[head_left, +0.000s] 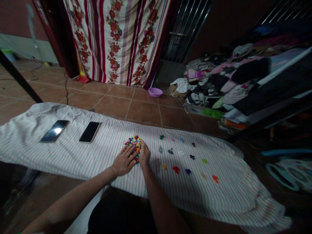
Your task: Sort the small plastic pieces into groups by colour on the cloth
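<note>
A heap of small mixed-colour pieces (135,141) lies on the striped cloth (109,136) in front of me; what exactly the pieces are is too small to tell. Flat on the heap's left side rests my left hand (124,161), its fingers stretched out. My right hand (145,153) stands on edge against the right side of the heap, fingers extended and partly hidden. To the right, little groups sorted by colour sit in rows: green (161,137), grey (160,149), yellow (164,167), red (175,169), dark blue (188,171), orange (215,178) and several others.
Two phones, one (54,131) farther left and one (90,132) nearer the heap, lie on the cloth. Beyond is a tiled floor (143,110) with a purple basin (155,92). A floral curtain (117,42) hangs behind. Piled clothes (219,78) fill the right.
</note>
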Available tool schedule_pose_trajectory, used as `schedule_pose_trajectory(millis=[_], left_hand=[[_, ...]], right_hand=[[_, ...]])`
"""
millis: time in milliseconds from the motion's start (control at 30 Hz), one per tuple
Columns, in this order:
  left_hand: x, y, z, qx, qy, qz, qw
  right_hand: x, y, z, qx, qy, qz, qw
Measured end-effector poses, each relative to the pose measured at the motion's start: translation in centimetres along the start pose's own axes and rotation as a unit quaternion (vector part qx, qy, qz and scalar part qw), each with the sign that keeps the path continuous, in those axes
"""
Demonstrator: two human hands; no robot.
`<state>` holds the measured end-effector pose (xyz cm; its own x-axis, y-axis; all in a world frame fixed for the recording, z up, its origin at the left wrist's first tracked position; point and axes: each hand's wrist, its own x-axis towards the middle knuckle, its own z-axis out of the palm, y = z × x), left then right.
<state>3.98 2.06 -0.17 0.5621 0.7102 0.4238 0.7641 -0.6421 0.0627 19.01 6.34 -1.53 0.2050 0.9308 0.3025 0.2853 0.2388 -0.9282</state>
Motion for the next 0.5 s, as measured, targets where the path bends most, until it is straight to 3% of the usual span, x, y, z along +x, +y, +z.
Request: schedule_pose_trajectory(millis=[167,367,500], left_hand=[[0.0,-1.3,0.4,0.014,0.000,-0.056,0.998],[-0.1,-1.3,0.7,0.000,-0.004,0.001,1.000],[0.0,-1.9,0.7,0.012,-0.007,-0.014,1.000]], right_hand=[[0.0,-0.1,0.0,-0.012,0.000,-0.008,1.000],[0.0,0.3,0.2,-0.012,0.006,-0.002,1.000],[0.0,0.3,0.2,-0.017,0.006,-0.009,1.000]])
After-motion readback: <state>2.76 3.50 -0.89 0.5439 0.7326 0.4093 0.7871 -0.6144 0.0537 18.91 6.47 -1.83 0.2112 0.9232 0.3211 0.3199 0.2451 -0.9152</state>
